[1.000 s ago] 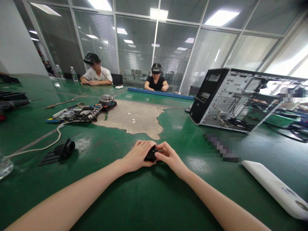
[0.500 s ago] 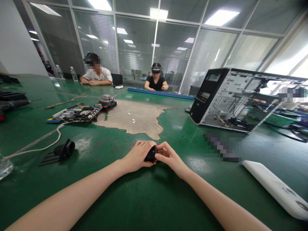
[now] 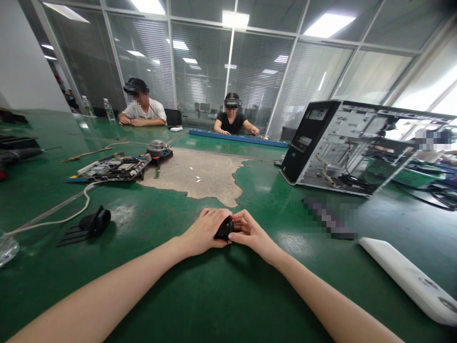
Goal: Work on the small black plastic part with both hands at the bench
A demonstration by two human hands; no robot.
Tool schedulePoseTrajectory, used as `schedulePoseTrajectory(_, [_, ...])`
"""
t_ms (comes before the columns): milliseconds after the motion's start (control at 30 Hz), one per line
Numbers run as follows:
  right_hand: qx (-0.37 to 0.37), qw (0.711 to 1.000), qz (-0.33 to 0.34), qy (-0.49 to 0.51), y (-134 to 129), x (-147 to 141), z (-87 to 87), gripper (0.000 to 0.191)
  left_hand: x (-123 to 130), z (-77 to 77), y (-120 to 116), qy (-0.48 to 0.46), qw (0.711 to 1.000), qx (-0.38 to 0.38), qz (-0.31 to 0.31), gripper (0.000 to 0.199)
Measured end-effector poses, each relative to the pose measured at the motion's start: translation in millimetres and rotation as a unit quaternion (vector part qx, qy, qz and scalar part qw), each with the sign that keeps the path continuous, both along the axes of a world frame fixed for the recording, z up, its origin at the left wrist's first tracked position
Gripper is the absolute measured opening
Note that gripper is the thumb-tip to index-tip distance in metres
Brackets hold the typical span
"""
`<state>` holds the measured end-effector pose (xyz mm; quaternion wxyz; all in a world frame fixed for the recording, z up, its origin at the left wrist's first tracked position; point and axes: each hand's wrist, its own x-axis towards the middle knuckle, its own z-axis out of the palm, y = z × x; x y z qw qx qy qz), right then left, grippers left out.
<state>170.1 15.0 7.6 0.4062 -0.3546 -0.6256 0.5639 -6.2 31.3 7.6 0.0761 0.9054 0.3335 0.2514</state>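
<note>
A small black plastic part [image 3: 223, 229] is held between my two hands just above the green tabletop [image 3: 214, 295]; its exact kind does not show. My left hand [image 3: 203, 231] wraps over it from the left, covering much of it. From the right, the thumb and fingers of my right hand [image 3: 250, 232] pinch its edge. To the left lies a black part with a round opening and slotted flat tail [image 3: 94, 222]. Beyond my hands is a bare, ragged brownish patch [image 3: 210, 176] in the table's green covering.
A circuit board [image 3: 114, 167] and a round cooler [image 3: 159, 147] lie far left, beside a pale cable [image 3: 86, 195]. An opened computer case [image 3: 309, 143] stands right, with a white long device [image 3: 403, 276] nearer. Two people [image 3: 144, 112] sit across the table behind a blue bar [image 3: 239, 138].
My right thumb has shifted slightly against the black part, while my left hand stays in place. Across the table, the person in black has moved one hand outward to the right.
</note>
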Motion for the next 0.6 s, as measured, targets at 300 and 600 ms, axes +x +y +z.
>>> schedulePoseTrajectory(300, [-0.009, 0.999, -0.04, -0.01, 0.7, -2.4, -3.3, 0.025, 1.0, 1.8, -1.7, -0.004, 1.0, 0.003, 0.001, 0.055])
schedulePoseTrajectory(600, [0.003, 1.0, 0.003, 0.01, -1.5, 0.0, 0.5, 0.034, -0.1, 0.8, -1.0, -0.004, 1.0, 0.0, 0.003, 0.052])
